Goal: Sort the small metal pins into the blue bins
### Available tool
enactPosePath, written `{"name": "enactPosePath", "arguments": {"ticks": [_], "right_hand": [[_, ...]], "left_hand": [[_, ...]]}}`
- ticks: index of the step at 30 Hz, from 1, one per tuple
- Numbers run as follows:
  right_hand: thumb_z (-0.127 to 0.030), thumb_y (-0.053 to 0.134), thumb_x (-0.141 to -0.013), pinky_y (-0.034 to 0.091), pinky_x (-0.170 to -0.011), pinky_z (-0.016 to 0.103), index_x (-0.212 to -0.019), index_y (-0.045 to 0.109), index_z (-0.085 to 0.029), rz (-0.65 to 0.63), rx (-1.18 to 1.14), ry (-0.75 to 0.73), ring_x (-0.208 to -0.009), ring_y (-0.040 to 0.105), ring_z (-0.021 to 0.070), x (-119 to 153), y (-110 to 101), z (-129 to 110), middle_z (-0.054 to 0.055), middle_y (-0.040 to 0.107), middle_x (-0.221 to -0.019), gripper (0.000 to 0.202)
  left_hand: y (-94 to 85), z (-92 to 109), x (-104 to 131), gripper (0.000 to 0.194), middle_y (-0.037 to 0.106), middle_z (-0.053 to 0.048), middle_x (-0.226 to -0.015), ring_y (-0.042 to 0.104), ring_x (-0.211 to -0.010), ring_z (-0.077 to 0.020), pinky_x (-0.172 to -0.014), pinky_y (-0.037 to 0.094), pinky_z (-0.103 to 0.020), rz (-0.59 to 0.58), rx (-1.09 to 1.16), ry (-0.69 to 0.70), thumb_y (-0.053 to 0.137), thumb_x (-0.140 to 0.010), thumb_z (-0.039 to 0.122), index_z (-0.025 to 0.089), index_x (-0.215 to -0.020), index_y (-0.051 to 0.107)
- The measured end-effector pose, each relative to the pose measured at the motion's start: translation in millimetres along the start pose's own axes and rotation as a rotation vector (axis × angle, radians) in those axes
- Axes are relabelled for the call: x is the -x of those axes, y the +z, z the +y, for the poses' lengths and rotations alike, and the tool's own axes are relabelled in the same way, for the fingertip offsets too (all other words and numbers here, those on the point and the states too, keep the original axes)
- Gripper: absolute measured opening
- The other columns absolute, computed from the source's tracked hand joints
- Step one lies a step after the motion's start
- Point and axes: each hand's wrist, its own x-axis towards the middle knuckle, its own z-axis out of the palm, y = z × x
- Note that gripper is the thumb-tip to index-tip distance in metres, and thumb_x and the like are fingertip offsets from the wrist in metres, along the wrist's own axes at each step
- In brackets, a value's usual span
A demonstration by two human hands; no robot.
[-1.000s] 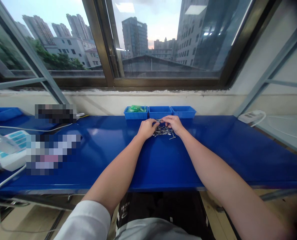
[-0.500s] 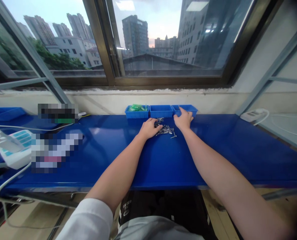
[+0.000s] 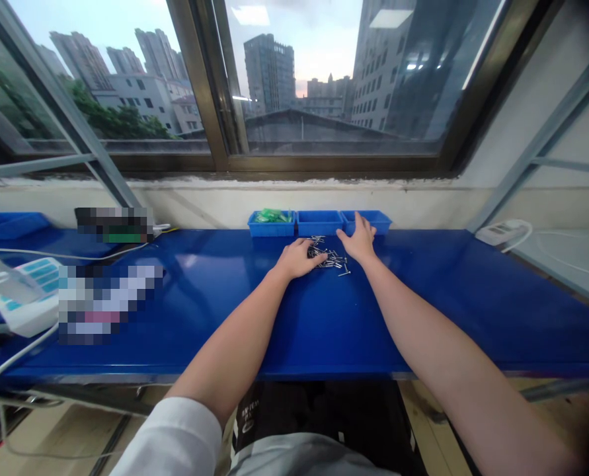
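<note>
A loose pile of silver screws (image 3: 331,258) lies on the blue table in front of three blue bins. My left hand (image 3: 297,258) rests at the pile's left side, its fingers curved over some screws; whether it grips any is hidden. Just right of the pile, my right hand (image 3: 359,240) is spread in front of the right bin (image 3: 382,225), with nothing visible in it. Green items fill the left bin (image 3: 272,229). Between them is the middle bin (image 3: 318,221), in which nothing shows.
The blue table (image 3: 199,317) runs below a window. On its left stand a white device (image 3: 31,291) with cables and blurred objects. A white power strip (image 3: 503,231) lies at the right, near a grey metal frame. Another blue tray (image 3: 11,227) is at the far left.
My right hand has drawn slightly left and back from the right bin, its fingers spread. My left hand has shifted a little right over the screws.
</note>
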Motion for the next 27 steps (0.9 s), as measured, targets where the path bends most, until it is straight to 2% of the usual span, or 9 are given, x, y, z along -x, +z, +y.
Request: {"name": "enactPosePath", "arguments": {"ticks": [2,4,6,9,13,16,19,23,27], "right_hand": [[-0.045,0.056,-0.074,0.034,-0.094,0.046,-0.124,0.050,-0.019,-0.010,0.001,-0.038,-0.114,0.041,0.0318,2,0,-4,0.014,0.050,-0.123,0.056],[-0.043,0.058,-0.072,0.037,-0.092,0.043,-0.106,0.059,-0.019,-0.104,0.015,-0.053,-0.107,0.047,0.0291,5,0,-8,0.012,0.056,-0.108,0.042],[-0.045,0.059,-0.072,0.039,-0.090,0.041,-0.098,0.061,-0.019,-0.212,0.050,-0.042,-0.103,0.050,0.0280,10,1,-11,0.011,0.057,-0.102,0.037],[-0.048,0.058,-0.073,0.039,-0.089,0.041,-0.098,0.061,-0.018,-0.295,0.123,-0.020,-0.104,0.051,0.0286,17,5,-14,0.012,0.058,-0.103,0.039],[-0.047,0.053,-0.079,0.039,-0.089,0.038,-0.093,0.062,-0.017,-0.295,0.099,-0.094,-0.103,0.052,0.0259,21,13,-17,0.012,0.060,-0.102,0.034],[-0.040,0.047,-0.085,0.041,-0.087,0.031,-0.089,0.061,-0.017,-0.264,-0.074,-0.183,-0.093,0.056,0.0193,20,17,-22,0.009,0.063,-0.095,0.028],[-0.036,0.041,-0.087,0.043,-0.083,0.027,-0.091,0.061,-0.017,-0.211,-0.218,-0.202,-0.086,0.059,0.0155,18,16,-27,0.006,0.065,-0.092,0.027],[-0.032,0.052,-0.077,0.043,-0.086,0.031,-0.094,0.062,-0.017,-0.167,-0.043,-0.142,-0.093,0.059,0.0197,17,5,-29,0.009,0.064,-0.098,0.025],[-0.040,0.058,-0.069,0.046,-0.075,0.039,-0.096,0.065,-0.016,-0.372,0.186,0.025,-0.094,0.061,0.0314,15,-10,-28,0.016,0.065,-0.102,0.036]], "left_hand": [[-0.5,1,2,0.083,0.044,-0.011,-0.140,0.039,-0.130,-0.0291,-0.106,0.032,-0.041,-0.051,-0.023,0.006,0.040,-0.073,0.078,0.020,-0.133,0.046],[-0.4,2,3,0.094,0.035,-0.012,-0.146,0.029,-0.136,-0.0317,-0.109,0.027,-0.045,-0.110,-0.052,0.010,0.043,-0.066,0.083,0.023,-0.138,0.040],[0.1,1,3,0.102,0.028,-0.013,-0.150,0.022,-0.138,-0.0335,-0.110,0.022,-0.048,-0.159,-0.071,0.021,0.047,-0.060,0.085,0.023,-0.141,0.035],[1.3,1,3,0.107,0.023,-0.014,-0.152,0.018,-0.140,-0.0340,-0.111,0.020,-0.050,-0.188,-0.077,0.033,0.051,-0.057,0.085,0.022,-0.142,0.032],[3.1,2,3,0.100,0.026,-0.013,-0.151,0.021,-0.139,-0.0329,-0.110,0.021,-0.049,-0.165,-0.076,0.026,0.049,-0.061,0.083,0.025,-0.141,0.033],[3.9,3,2,0.096,0.031,-0.014,-0.148,0.024,-0.138,-0.0328,-0.109,0.025,-0.047,-0.136,-0.070,0.041,0.045,-0.066,0.081,0.021,-0.140,0.036],[4.3,3,0,0.093,0.034,-0.016,-0.146,0.028,-0.136,-0.0325,-0.108,0.029,-0.043,-0.116,-0.071,0.041,0.042,-0.070,0.080,0.016,-0.138,0.040],[4.4,1,-1,0.089,0.038,-0.016,-0.144,0.033,-0.134,-0.0310,-0.108,0.030,-0.042,-0.094,-0.083,0.042,0.041,-0.072,0.078,0.017,-0.137,0.041],[4.0,0,-1,0.090,0.039,-0.015,-0.143,0.033,-0.134,-0.0325,-0.108,0.029,-0.045,-0.079,-0.080,0.024,0.042,-0.070,0.080,0.019,-0.136,0.042]]}}
